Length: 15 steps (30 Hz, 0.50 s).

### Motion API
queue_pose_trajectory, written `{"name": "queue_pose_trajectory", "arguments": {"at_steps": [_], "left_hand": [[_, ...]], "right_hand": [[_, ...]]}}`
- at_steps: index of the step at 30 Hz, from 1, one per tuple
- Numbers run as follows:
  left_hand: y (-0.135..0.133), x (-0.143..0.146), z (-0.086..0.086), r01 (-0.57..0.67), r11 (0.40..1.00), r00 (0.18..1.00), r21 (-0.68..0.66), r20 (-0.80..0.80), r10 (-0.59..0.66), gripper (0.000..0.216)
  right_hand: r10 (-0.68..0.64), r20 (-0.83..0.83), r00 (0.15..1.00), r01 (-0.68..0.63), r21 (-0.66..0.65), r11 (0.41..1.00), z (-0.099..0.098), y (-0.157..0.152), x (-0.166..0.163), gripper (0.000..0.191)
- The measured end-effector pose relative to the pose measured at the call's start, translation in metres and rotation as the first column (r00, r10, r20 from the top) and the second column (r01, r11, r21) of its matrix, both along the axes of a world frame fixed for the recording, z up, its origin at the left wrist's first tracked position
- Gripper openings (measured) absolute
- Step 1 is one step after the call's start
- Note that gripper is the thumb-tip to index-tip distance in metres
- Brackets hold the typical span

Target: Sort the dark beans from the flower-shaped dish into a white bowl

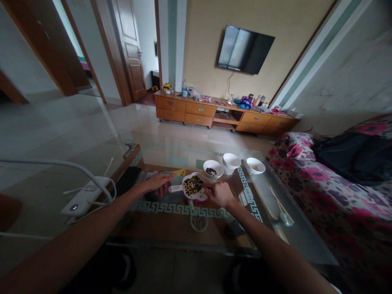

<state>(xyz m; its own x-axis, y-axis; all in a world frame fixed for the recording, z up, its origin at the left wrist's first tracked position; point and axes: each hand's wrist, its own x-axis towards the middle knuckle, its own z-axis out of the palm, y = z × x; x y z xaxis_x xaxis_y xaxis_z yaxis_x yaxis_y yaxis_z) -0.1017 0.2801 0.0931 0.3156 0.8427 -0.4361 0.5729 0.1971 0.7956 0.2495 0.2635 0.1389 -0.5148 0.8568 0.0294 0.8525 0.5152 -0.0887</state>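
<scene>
A white scalloped dish [200, 195] with a purple rim and a short handle [176, 188] sits on the glass table, holding small yellow and dark green beans or grains. Over its right side, my right hand [221, 193] is closed on a thin purplish tool [198, 184], whose exact kind is too small to tell. The tool's tip reaches in among the beans. My left hand [157, 183] is beside the handle with its fingers stretched out; whether it touches the handle is unclear. Just behind the dish stands a white bowl [213, 164] with black beans in it.
Two more white bowls stand farther back: one [232, 161], and one [256, 160] with pale pieces. A round dish [199, 229] shows nearer me, on or under the glass. Chopsticks [280, 203] lie right. A white power strip [87, 197] with cables is left. A floral sofa [330, 179] borders the right.
</scene>
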Motion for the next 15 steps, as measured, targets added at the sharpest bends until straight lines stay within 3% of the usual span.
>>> {"name": "queue_pose_trajectory", "arguments": {"at_steps": [4,7,15], "left_hand": [[-0.001,0.000,0.000,-0.010,1.000,1.000,-0.012,0.002,0.010,0.109],[-0.002,0.001,0.002,-0.011,1.000,1.000,-0.006,-0.010,0.011,0.109],[0.000,0.002,0.005,-0.009,1.000,1.000,-0.021,-0.021,0.008,0.113]], "right_hand": [[-0.170,-0.095,0.981,0.177,0.072,0.982,0.003,0.016,0.022,0.041],[-0.306,-0.065,0.950,0.311,0.070,0.948,0.004,0.027,0.041,0.042],[-0.356,0.034,0.934,0.354,0.053,0.934,0.010,0.027,0.047,0.048]]}}
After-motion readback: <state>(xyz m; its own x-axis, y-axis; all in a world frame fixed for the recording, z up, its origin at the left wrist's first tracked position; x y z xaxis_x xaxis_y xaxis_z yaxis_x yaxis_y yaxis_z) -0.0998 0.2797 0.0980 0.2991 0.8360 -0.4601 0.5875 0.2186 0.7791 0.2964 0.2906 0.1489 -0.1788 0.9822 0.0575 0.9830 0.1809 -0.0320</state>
